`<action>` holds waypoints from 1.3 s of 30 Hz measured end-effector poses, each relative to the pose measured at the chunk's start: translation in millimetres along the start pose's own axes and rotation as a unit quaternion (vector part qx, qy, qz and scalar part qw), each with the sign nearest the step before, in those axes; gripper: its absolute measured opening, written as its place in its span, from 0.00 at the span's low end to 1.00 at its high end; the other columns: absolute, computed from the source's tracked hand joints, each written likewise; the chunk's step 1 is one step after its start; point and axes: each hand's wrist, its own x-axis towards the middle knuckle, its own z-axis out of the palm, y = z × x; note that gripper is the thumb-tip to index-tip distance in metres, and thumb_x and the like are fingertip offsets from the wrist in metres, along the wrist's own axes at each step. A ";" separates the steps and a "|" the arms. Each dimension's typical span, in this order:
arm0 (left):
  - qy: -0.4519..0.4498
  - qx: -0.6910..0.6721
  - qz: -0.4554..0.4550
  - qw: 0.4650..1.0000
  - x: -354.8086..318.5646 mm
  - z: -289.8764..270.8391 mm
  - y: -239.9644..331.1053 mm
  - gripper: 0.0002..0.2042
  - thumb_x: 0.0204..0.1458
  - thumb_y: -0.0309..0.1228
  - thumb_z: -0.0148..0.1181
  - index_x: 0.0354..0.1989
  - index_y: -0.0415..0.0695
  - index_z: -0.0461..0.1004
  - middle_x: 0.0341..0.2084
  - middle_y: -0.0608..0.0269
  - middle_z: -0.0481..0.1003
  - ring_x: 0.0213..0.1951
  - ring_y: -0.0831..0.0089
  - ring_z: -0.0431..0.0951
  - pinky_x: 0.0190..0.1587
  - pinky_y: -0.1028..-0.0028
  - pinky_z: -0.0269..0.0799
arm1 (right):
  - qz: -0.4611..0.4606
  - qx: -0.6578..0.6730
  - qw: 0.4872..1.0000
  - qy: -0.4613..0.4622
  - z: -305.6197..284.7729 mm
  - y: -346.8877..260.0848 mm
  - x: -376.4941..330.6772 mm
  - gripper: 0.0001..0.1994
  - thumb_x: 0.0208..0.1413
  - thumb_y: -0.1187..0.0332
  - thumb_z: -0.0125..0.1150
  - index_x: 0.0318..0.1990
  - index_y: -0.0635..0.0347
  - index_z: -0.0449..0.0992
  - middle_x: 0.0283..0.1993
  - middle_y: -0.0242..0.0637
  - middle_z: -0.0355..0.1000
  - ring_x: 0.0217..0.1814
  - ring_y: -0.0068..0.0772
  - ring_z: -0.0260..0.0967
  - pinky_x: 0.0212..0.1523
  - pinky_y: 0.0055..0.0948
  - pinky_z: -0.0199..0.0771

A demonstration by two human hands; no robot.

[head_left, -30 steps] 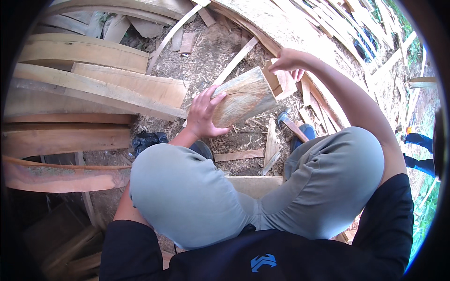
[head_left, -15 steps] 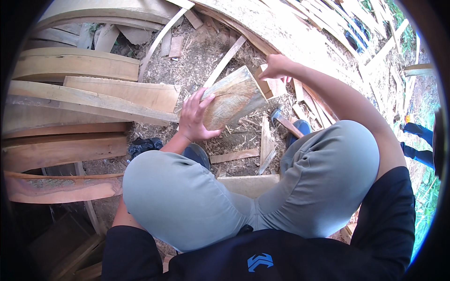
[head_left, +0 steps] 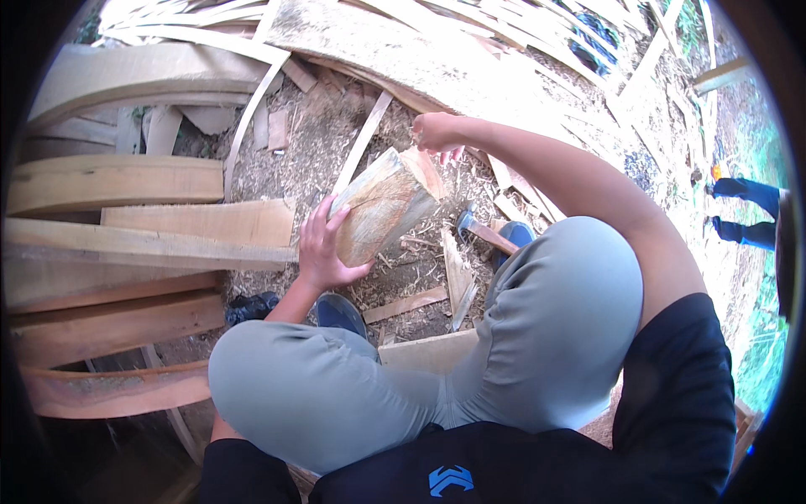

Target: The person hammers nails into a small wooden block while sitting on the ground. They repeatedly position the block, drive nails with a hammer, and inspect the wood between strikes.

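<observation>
As the left hand [head_left: 318, 254] clasps the wooden block [head_left: 376, 210] between thumb and fingers, the block's length slants forward-right toward the right hand [head_left: 437, 133], whose grip is unclear.

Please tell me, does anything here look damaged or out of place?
Possibly two things. The wooden block in the left hand has a dark line on its face, maybe a crack. The hammer seems to lie with its handle over the right shoe, an unusual place for a tool.
</observation>
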 end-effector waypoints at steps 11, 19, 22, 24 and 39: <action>-0.147 0.012 0.021 0.989 48.1 11.8 23.1 0.51 0.27 0.46 0.79 0.68 0.51 0.64 0.68 0.46 0.60 0.67 0.48 0.64 0.65 0.50 0.59 | 0.017 0.094 0.994 -0.060 8.2 30.6 0.2 0.24 0.65 0.73 0.34 0.65 0.81 0.60 0.59 0.60 0.71 0.45 0.50 0.82 0.39 0.45 0.90; -0.117 0.013 0.007 0.993 44.1 7.8 16.8 0.52 0.25 0.46 0.78 0.69 0.52 0.65 0.68 0.45 0.61 0.67 0.48 0.64 0.64 0.51 0.59 | 0.003 0.109 0.992 -0.062 5.1 21.8 -9.0 0.25 0.64 0.73 0.33 0.65 0.82 0.58 0.61 0.62 0.69 0.44 0.51 0.82 0.38 0.46 0.89; -0.120 0.042 0.030 0.991 53.6 4.6 13.8 0.53 0.25 0.47 0.78 0.70 0.56 0.66 0.68 0.46 0.61 0.67 0.49 0.64 0.64 0.52 0.59 | 0.011 0.102 0.992 -0.068 5.1 29.6 3.6 0.26 0.66 0.71 0.33 0.68 0.78 0.56 0.62 0.62 0.69 0.44 0.52 0.82 0.39 0.46 0.89; -0.124 0.060 0.045 0.989 58.0 1.8 8.3 0.53 0.24 0.47 0.78 0.71 0.59 0.66 0.68 0.47 0.61 0.67 0.50 0.64 0.64 0.52 0.59 | 0.010 0.094 0.994 -0.061 6.9 30.1 9.0 0.26 0.66 0.71 0.34 0.71 0.73 0.56 0.64 0.61 0.68 0.47 0.52 0.81 0.40 0.46 0.89; -0.139 0.047 0.042 0.988 62.4 0.9 -5.5 0.55 0.25 0.49 0.79 0.72 0.65 0.63 0.69 0.53 0.60 0.70 0.53 0.62 0.70 0.52 0.57 | -0.238 -0.090 0.966 0.053 49.2 98.1 -5.3 0.67 0.36 0.78 0.81 0.80 0.46 0.34 0.81 0.54 0.38 0.82 0.55 0.43 0.81 0.47 0.50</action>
